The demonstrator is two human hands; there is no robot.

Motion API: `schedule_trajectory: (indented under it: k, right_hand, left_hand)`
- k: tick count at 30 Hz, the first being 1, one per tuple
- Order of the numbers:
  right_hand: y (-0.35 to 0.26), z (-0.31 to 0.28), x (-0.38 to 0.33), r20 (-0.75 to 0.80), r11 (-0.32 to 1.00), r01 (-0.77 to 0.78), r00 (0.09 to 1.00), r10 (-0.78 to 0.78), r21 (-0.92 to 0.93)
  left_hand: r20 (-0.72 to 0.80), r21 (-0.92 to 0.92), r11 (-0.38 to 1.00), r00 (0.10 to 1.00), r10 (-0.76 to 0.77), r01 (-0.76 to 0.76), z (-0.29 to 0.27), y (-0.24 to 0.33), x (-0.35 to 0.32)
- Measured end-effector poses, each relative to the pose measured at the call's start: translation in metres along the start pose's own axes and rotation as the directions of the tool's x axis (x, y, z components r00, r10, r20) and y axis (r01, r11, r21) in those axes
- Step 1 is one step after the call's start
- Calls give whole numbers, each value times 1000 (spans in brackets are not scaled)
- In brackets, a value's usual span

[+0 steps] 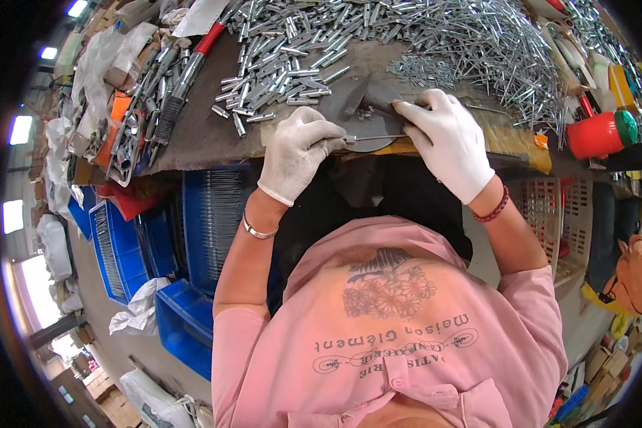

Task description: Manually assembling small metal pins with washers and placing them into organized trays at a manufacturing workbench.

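My left hand [299,153], in a white glove, is closed at the front edge of the bench. Its thumb and fingertips pinch the thicker, sleeve-like left end of a thin metal rod [379,137]. The rod lies level and reaches across to the thumb of my right hand [449,139], also gloved. The index fingertip there stays apart from the thumb, and the grip on the rod's right end is partly hidden. Just behind the rod sits a dark round metal plate [369,127] with an upright fin [357,96].
Short metal tubes [285,75] heap behind my left hand; thin metal pins [503,53] heap behind my right. Hand tools [171,107] lie left. A red container with green end [595,135] is right. Blue crates [182,321] and a pale basket [538,207] stand below. Another person [635,274] shows far right.
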State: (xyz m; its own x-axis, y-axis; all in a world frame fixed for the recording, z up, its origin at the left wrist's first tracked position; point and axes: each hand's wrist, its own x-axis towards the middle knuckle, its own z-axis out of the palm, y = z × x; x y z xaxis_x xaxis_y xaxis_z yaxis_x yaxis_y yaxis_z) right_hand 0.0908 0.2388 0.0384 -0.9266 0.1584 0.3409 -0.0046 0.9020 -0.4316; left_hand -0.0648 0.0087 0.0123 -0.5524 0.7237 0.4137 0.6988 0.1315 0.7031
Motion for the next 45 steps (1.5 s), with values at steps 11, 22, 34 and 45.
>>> schedule_trajectory:
  k: [11, 22, 34, 45]
  right_hand:
    - [-35, 24, -24, 350, 937, -240, 926, 142, 253]
    - [-64, 41, -31, 519, 657, -525, 823, 231, 541]
    - [-63, 55, -36, 678, 575, -623, 719, 153, 531]
    - [-59, 65, -37, 744, 612, -637, 659, 115, 469]
  left_hand:
    - [-231, 82, 993, 971, -66, 87, 19, 13, -25]
    - [98, -647, 451, 653, -751, 615, 29, 40, -50]
    - [-380, -542, 494, 326, -865, 680, -61, -53, -197]
    - [-737, -95, -11, -78, -671, 995, -110, -222, -457]
